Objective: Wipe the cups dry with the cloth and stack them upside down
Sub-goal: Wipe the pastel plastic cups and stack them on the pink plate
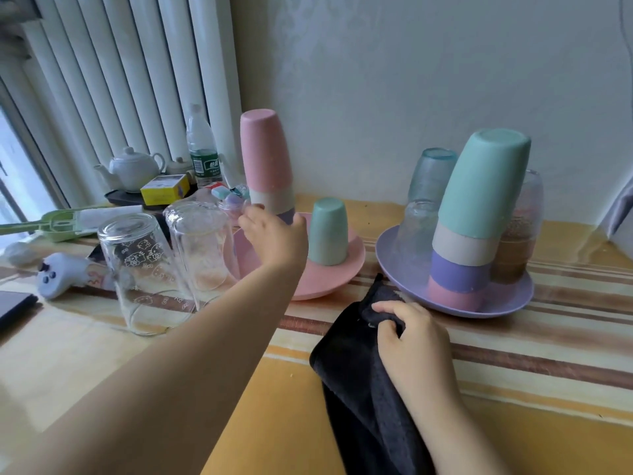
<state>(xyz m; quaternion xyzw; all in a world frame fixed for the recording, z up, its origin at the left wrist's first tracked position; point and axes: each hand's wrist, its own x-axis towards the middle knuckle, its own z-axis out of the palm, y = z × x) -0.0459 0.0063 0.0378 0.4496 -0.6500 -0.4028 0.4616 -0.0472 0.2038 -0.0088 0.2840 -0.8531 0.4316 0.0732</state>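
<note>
Left hand: the left hand (pixel 274 234) reaches to the far side of the table, fingers curled round the bottom of the pink-topped stack (pixel 265 162), at its purple lowest cup.
Right hand: the right hand (pixel 409 334) pinches a fold of the black cloth (pixel 356 368) near the front edge of the purple plate.
Pink-topped stack: upside-down cups, pink over beige over purple, standing on the pink plate (pixel 346 272).
Lone teal cup (pixel 328 231): upside down on the pink plate, just right of the left hand.
Teal-topped stack (pixel 479 207): upside-down cups, teal, beige, purple, pink from top down, leaning left on the purple plate (pixel 513 299).
Textured glasses: a bluish one (pixel 431 173) upside down over another at the far left of the purple plate; a brownish one (pixel 519 231) to the right behind the stack.
Clear glasses: a printed glass (pixel 137 269) and a plain glass (pixel 202 248), both upside down on the table, left of the pink plate.
Black cloth: draped from the right hand over the near part of the striped yellow tablecloth (pixel 513 371).
Far left clutter: white teapot (pixel 135 169), water bottle (pixel 202 149), yellow box (pixel 164 193), green brush (pixel 51 226), white controller (pixel 58 274).
</note>
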